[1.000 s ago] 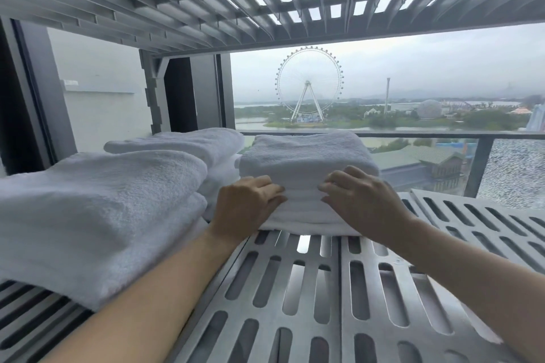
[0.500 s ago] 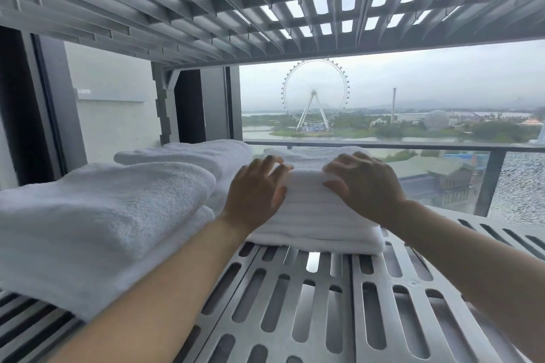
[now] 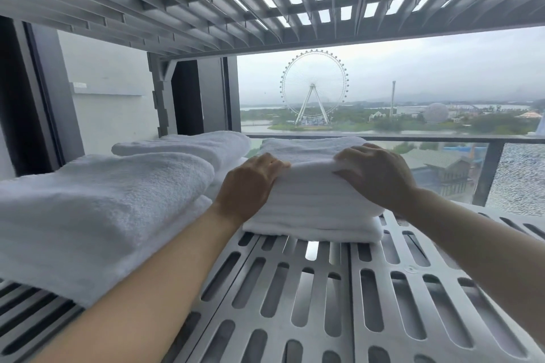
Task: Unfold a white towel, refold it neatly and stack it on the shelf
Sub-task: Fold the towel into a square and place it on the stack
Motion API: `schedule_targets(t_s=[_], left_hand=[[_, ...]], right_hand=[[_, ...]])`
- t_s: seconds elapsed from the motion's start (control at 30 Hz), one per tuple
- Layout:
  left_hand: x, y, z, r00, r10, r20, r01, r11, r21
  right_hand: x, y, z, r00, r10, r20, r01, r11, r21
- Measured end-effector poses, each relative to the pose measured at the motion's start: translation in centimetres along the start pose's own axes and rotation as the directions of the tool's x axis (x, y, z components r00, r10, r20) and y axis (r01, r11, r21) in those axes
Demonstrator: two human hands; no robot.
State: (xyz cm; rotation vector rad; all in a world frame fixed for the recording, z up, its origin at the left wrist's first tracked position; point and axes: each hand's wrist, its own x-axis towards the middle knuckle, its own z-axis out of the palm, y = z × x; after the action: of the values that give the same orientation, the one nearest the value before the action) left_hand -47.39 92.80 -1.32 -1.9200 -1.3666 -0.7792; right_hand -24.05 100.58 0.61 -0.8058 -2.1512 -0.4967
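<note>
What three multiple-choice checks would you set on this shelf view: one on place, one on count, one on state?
1. The folded towel lies: A) left of the other towels; B) right of them; C) on top of them.
2. Of the left hand and right hand, how many touch it? A) none; B) one; C) both.
3. That towel is: A) folded on the shelf; B) spread flat; C) hanging from a railing.
Key: B, the other piles sit to its left; C, both hands rest on its top front edge; A, stacked layers show along its front.
</note>
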Motion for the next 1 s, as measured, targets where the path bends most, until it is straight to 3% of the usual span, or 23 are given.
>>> schedule_targets(t_s=[0.1, 0.2, 0.27, 0.37, 0.6, 0.7, 0.83, 1.0], left_hand=[[-1.4, 0.3, 0.3, 0.99, 0.143, -0.012, -0.142, 0.987, 0.08], [-2.7, 0.8, 1.3, 0.973, 0.233, 0.003, -0.23, 0.96, 0.16], [-3.1, 1.1, 1.8, 0.973, 0.198, 0.123, -0.218, 0.959, 0.181], [-3.2, 1.5, 1.8, 0.956, 0.143, 0.258, -0.202, 0.954, 0.221], [-2.8, 1.1, 2.1, 0.956, -0.016, 0.292, -0.092, 0.931, 0.354], [-3.0, 0.9, 2.0, 0.964, -0.011, 0.265, -0.104, 0.904, 0.414], [-3.2, 0.3, 1.8, 0.976, 0.037, 0.217, -0.121, 0.913, 0.389], [-3.4, 0.0, 1.9, 0.936, -0.018, 0.353, -0.092, 0.952, 0.293]], right_hand=[[-1.5, 0.9, -0.3, 0.995, -0.1, -0.006, 0.1, 0.995, -0.018], [-3.3, 1.3, -0.2, 0.983, -0.072, 0.172, 0.077, 0.997, -0.027], [-4.1, 1.5, 0.0, 0.959, -0.026, 0.282, 0.023, 1.0, 0.012], [-4.7, 1.3, 0.1, 0.936, -0.068, 0.346, 0.083, 0.996, -0.029], [-4.6, -0.1, 1.4, 0.934, -0.146, 0.327, 0.195, 0.973, -0.123], [-4.8, -0.6, 1.8, 0.947, -0.177, 0.269, 0.22, 0.966, -0.136], [-5.1, -1.1, 1.9, 0.949, -0.188, 0.254, 0.233, 0.959, -0.161], [-4.7, -2.3, 1.2, 0.946, -0.073, 0.317, 0.138, 0.972, -0.189]])
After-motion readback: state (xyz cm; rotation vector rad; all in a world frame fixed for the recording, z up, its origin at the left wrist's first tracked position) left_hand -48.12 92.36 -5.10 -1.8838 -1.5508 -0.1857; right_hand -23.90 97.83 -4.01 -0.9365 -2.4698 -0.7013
